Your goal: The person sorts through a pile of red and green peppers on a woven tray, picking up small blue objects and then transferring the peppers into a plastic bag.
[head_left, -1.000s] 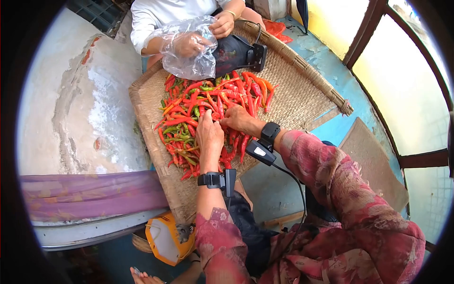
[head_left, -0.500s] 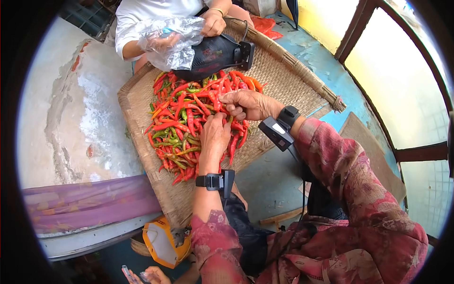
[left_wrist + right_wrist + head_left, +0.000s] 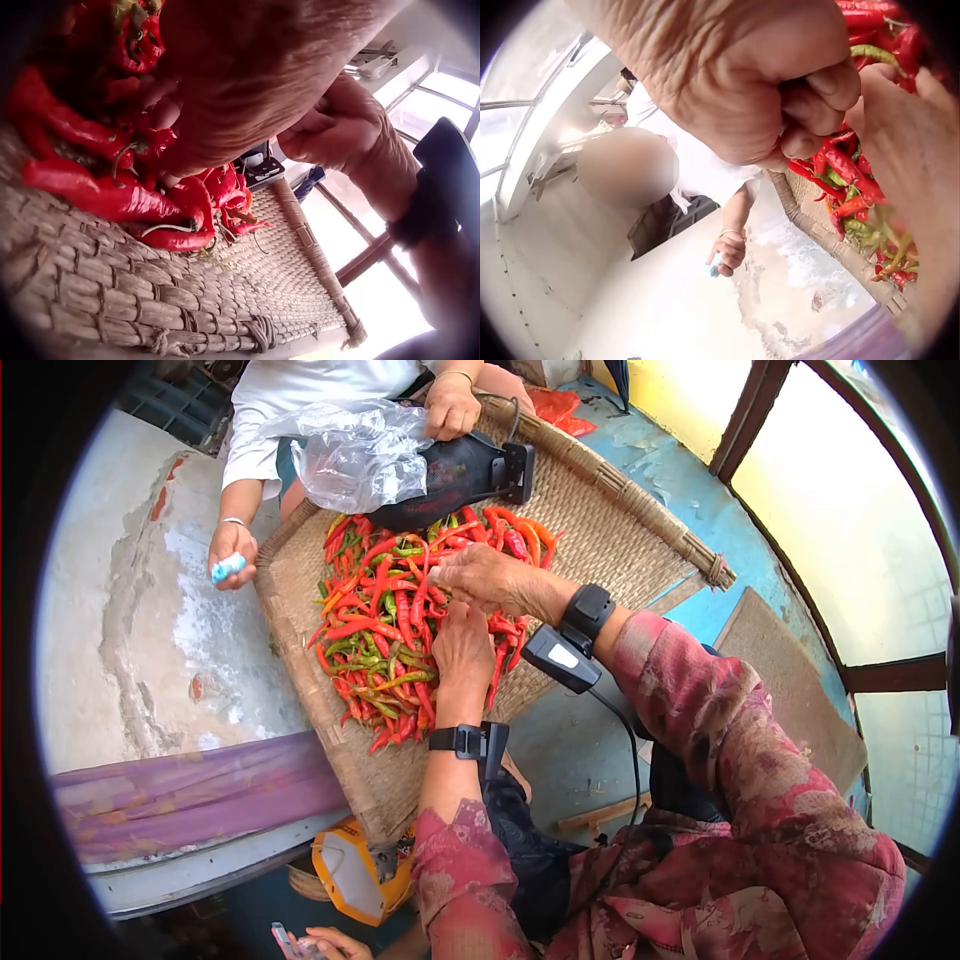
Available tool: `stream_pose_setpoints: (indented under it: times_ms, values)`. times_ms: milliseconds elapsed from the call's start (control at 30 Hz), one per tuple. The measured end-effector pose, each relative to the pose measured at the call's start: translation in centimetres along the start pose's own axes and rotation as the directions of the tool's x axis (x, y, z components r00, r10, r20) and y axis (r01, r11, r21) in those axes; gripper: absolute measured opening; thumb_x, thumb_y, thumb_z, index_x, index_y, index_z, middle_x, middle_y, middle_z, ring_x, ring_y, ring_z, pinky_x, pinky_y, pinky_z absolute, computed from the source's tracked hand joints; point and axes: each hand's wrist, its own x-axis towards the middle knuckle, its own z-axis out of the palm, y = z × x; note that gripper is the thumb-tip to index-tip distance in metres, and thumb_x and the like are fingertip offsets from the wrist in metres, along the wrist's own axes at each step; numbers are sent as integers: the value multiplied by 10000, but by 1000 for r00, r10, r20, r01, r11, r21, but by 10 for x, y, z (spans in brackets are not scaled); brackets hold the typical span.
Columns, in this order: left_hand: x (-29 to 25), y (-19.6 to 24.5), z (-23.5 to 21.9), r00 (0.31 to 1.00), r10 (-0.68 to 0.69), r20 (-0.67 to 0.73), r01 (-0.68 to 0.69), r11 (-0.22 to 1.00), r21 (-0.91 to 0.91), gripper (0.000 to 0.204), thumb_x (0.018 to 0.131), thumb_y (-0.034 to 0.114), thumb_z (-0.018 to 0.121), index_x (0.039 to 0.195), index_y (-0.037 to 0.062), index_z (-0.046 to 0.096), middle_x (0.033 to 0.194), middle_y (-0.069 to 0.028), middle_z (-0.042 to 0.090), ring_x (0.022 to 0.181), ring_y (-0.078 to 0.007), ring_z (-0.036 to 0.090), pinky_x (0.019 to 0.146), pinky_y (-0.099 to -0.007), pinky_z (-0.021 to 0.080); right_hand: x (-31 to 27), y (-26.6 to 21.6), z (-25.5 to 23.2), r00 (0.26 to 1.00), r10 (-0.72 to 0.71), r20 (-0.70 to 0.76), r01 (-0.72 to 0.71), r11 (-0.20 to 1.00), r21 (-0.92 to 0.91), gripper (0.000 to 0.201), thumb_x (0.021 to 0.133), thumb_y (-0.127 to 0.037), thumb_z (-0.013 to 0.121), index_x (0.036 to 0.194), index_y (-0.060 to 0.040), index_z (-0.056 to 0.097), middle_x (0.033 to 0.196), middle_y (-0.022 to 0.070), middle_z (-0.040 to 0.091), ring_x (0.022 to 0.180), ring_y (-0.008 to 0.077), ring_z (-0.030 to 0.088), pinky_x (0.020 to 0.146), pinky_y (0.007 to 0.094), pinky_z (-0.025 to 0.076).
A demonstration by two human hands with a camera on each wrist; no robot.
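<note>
Red chili peppers [image 3: 398, 622], mixed with some green ones, lie heaped on a woven bamboo tray [image 3: 610, 510]. My left hand [image 3: 463, 648] reaches down into the near right part of the heap. In the left wrist view its fingertips and thumb close around a red chili pepper [image 3: 156, 141], partly hidden by the hand. Just beyond it my right hand [image 3: 492, 578] hovers over the heap with curled fingers. A slim red chili pepper [image 3: 423, 572] shows at its thumb and index finger; the right wrist view hides that pinch behind the hand.
Across the tray, a person in a white top rests one hand [image 3: 453, 405] by a clear plastic bag [image 3: 350, 460] and a dark mesh bag [image 3: 440, 478]. Their other hand [image 3: 232, 548] holds something light blue. A yellow-framed object [image 3: 350, 870] stands below the tray's near corner.
My right hand lifted from the heap, then moved left above it. My left hand stays low among the peppers. The other person's hand left the plastic bag and swung left, holding the light blue thing.
</note>
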Motion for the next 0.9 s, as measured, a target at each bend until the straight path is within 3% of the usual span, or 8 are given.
stream_pose_setpoints:
  times_ms: [133,267,333,467,567,667,800,900]
  values:
    - [1,2,-15,997,-35,68,29,996,87,211,709,51,609,912,30,553,933,-187,518,877,-356,567,705,-424,483,-5,6,-23,985,170,-13,-164,968,191,280,872,-303,538,746,-55,579,518,-35,389,394,62,300,347,230,231]
    - [5,-4,-20,989,-130,68,125,989,79,162,738,10,543,900,14,526,922,-209,513,819,-373,588,678,-436,487,-14,25,-41,959,278,-57,-284,949,-140,287,830,-282,554,770,-7,608,492,-2,399,404,100,348,368,276,281]
    - [5,-11,-18,990,-131,43,129,991,36,158,740,4,523,897,6,509,897,-231,530,779,-398,589,676,-466,476,-14,37,-40,992,116,-56,-127,810,-572,300,787,-260,562,724,31,597,513,73,454,460,152,436,442,344,355]
    - [8,-14,-31,974,-220,-47,211,965,-154,135,730,22,522,861,13,486,750,-202,578,739,-379,585,660,-460,455,-11,49,-37,989,96,-112,-145,772,-618,291,757,-253,568,682,28,585,556,155,511,537,211,505,531,383,396]
    - [10,-17,-53,909,-405,-103,319,831,-456,183,705,80,585,856,43,488,657,-130,563,638,-284,572,607,-386,447,-7,36,-42,990,79,-120,-139,734,-665,316,730,-287,552,750,16,639,759,220,611,760,341,613,680,401,484]
    - [8,-28,-70,782,-528,-332,293,781,-552,168,717,62,575,872,38,516,734,-89,573,634,-198,562,621,-321,452,-3,42,-52,971,113,-212,-234,650,-723,361,731,-339,559,754,11,646,785,221,614,796,342,609,710,401,480]
    - [7,-38,-67,737,-368,-566,213,923,-322,110,759,84,585,850,44,536,714,-87,558,633,-209,551,622,-340,441,-4,57,-54,981,121,-153,-195,557,-807,411,722,-382,573,740,24,632,784,234,609,780,345,607,709,406,476]
    - [4,-25,-38,942,-103,-319,18,966,-258,86,764,122,595,814,57,566,779,-155,575,737,-324,580,649,-407,457,-1,70,-51,995,12,-97,-87,553,-829,466,739,-421,559,680,39,608,688,231,571,669,347,576,638,412,451]
